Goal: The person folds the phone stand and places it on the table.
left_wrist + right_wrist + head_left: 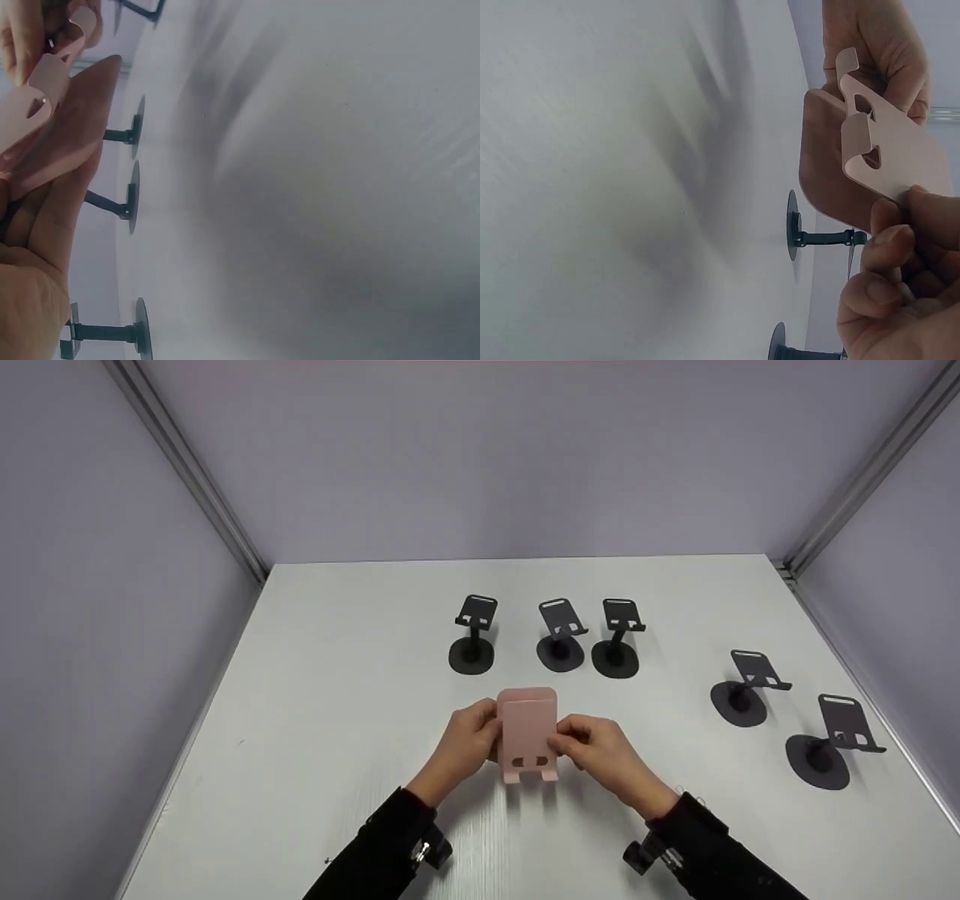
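A pink phone stand [529, 727], folded with its plate lying close over its base, is held above the white table between both hands. My left hand [466, 741] grips its left side, and in the left wrist view those fingers [46, 217] lie under the base. On the other side my right hand [604, 751] pinches the edge of the upper plate between thumb and fingers. The right wrist view shows the plate's two bent lips and cutouts [862, 142], with a gap between plate and base. The hinge between them is hidden.
Several black phone stands stand unfolded on the white table [337, 682]. Three, including one stand [471, 656], are in a row behind the hands. Two more, a nearer stand [817, 761] and a farther stand [739, 703], are at the right. Grey walls [510, 457] enclose the table.
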A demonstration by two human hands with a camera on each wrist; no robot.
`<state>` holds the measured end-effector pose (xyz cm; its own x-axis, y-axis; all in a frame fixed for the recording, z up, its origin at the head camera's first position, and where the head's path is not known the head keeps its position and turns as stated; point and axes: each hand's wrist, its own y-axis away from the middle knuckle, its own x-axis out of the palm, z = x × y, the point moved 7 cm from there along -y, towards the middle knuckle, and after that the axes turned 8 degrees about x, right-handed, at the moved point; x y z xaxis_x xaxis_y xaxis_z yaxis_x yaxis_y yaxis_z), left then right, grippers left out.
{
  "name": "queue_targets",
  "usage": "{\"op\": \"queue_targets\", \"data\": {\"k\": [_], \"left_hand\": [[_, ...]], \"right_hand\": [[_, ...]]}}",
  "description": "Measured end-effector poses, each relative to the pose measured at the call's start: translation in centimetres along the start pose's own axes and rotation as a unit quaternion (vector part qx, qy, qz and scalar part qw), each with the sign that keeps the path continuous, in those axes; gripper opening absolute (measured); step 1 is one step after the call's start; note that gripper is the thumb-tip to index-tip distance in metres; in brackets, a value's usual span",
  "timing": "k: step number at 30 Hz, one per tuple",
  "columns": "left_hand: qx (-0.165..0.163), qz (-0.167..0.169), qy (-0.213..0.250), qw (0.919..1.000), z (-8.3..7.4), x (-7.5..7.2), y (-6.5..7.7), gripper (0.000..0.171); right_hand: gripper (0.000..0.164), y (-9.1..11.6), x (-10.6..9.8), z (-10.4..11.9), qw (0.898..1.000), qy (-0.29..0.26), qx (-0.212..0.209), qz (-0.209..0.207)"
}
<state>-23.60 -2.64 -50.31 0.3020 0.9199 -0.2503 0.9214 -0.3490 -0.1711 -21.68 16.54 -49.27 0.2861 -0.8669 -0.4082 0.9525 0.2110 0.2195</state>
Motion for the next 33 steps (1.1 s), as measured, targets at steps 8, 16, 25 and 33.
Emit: {"op": "queue_targets", "data": {"k": [8,16,25,33], "left_hand": [[-0.036,-0.001,0.039,0.9986,0.5,0.4,0.0,0.016],[-0.055,0.007,0.085,0.9948,0.8,0.7,0.0,0.021],[-0.065,0.022,0.074,0.9950,1.0,0.6,0.2,0.018],[-0.039,0.018,0.045,0.9980,0.9,-0.8,0.5,0.023]], "right_hand": [[0.012,0.4,-0.1,0.0,0.999,-0.043,0.009,0.013],[0.013,0.6,-0.6,-0.1,0.997,-0.068,0.019,0.009],[0.018,1.1,-1.1,-0.5,0.997,-0.068,0.040,0.003],[0.022,1.7,-1.9,-1.9,0.994,-0.080,0.080,0.005]]}}
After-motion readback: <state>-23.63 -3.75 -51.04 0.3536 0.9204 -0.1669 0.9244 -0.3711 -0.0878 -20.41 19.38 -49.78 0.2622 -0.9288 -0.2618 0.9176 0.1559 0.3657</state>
